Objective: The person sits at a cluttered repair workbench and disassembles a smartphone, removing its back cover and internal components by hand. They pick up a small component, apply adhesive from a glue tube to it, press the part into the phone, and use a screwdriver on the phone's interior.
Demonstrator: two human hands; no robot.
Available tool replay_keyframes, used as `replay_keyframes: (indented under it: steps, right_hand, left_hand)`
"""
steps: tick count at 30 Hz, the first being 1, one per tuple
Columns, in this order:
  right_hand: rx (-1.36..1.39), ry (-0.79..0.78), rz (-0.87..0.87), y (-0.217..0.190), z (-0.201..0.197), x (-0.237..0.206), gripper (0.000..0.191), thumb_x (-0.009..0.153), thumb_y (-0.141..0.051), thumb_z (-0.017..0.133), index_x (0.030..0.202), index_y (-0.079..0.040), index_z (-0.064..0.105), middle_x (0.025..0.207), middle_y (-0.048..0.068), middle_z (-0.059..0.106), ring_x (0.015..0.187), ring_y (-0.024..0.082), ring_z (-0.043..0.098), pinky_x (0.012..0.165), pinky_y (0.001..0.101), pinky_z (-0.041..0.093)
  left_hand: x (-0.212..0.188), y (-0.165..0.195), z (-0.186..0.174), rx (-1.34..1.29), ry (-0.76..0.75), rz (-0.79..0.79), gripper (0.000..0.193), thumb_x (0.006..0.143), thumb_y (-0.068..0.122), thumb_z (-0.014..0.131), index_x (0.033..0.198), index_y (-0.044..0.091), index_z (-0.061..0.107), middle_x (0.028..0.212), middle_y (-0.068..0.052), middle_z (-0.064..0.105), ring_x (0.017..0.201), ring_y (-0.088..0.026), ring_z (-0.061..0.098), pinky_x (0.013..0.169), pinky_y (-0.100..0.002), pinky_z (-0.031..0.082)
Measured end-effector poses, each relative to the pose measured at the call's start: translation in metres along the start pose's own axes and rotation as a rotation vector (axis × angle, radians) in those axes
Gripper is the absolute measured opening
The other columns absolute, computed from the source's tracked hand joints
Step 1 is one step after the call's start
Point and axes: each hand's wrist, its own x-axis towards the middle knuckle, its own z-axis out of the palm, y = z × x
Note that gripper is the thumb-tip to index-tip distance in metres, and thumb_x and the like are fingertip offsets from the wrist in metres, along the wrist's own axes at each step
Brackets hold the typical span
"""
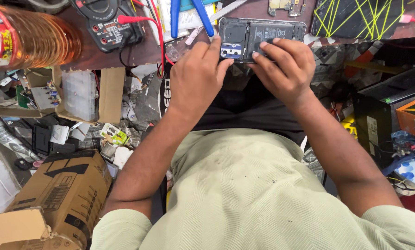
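Opened phone, back cover off, lies at the near edge of the bench, pinned between both hands. Left hand grips its left end, index finger stretched along the edge. Right hand presses fingertips down on the battery area. Blue-handled tool just above the left fingers, multimeter further left, yellow-strapped device off to the right. Judgement: keep pressure even and flat, don't flex the board.
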Motion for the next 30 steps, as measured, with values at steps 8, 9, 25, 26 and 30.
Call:
replay_keyframes:
  steps: [8, 9, 25, 26, 30]
  right_hand:
    - [0.049, -0.023, 0.051, 0.008, 0.007, -0.011, 0.025, 0.093, -0.018, 0.091, 0.113, -0.010, 0.079, 0.124, 0.006, 0.071, 0.116, 0.028, 0.066, 0.097, 0.0438, 0.055]
    - [0.043, -0.019, 0.052, 0.008, 0.009, -0.013, 0.025, 0.092, -0.017, 0.091, 0.113, -0.010, 0.080, 0.123, 0.006, 0.072, 0.115, 0.027, 0.066, 0.098, 0.0441, 0.056]
    - [-0.022, -0.031, 0.074, 0.008, 0.015, -0.014, 0.032, 0.095, -0.026, 0.088, 0.124, -0.016, 0.077, 0.122, 0.000, 0.069, 0.113, 0.023, 0.063, 0.101, 0.0428, 0.052]
    - [-0.036, -0.061, 0.090, 0.005, 0.013, -0.012, 0.035, 0.096, -0.027, 0.087, 0.128, -0.018, 0.076, 0.123, 0.000, 0.067, 0.114, 0.023, 0.062, 0.102, 0.0428, 0.051]
    - [-0.141, -0.206, 0.145, -0.004, 0.004, -0.002, 0.045, 0.094, -0.033, 0.082, 0.138, -0.025, 0.072, 0.120, 0.000, 0.058, 0.107, 0.025, 0.056, 0.096, 0.0428, 0.044]
  left_hand:
    - [0.007, 0.004, 0.018, 0.160, 0.152, 0.453, 0.031, 0.101, 0.016, 0.073, 0.119, -0.008, 0.067, 0.118, -0.016, 0.063, 0.108, -0.031, 0.062, 0.094, -0.044, 0.053]
    - [0.004, 0.005, 0.022, 0.167, 0.141, 0.447, 0.030, 0.103, 0.015, 0.073, 0.120, -0.009, 0.067, 0.118, -0.017, 0.063, 0.109, -0.032, 0.063, 0.095, -0.044, 0.053]
    - [0.001, -0.012, 0.033, 0.496, 0.183, 0.668, 0.034, 0.097, 0.008, 0.064, 0.124, -0.013, 0.069, 0.118, -0.024, 0.068, 0.112, -0.035, 0.067, 0.099, -0.041, 0.055]
    - [0.002, -0.013, 0.033, 0.488, 0.191, 0.686, 0.034, 0.097, 0.008, 0.064, 0.123, -0.013, 0.069, 0.118, -0.023, 0.068, 0.111, -0.034, 0.067, 0.098, -0.040, 0.055]
    - [0.004, -0.021, 0.033, 0.425, 0.199, 0.724, 0.035, 0.094, 0.009, 0.064, 0.120, -0.013, 0.071, 0.116, -0.024, 0.069, 0.108, -0.034, 0.069, 0.096, -0.040, 0.056]
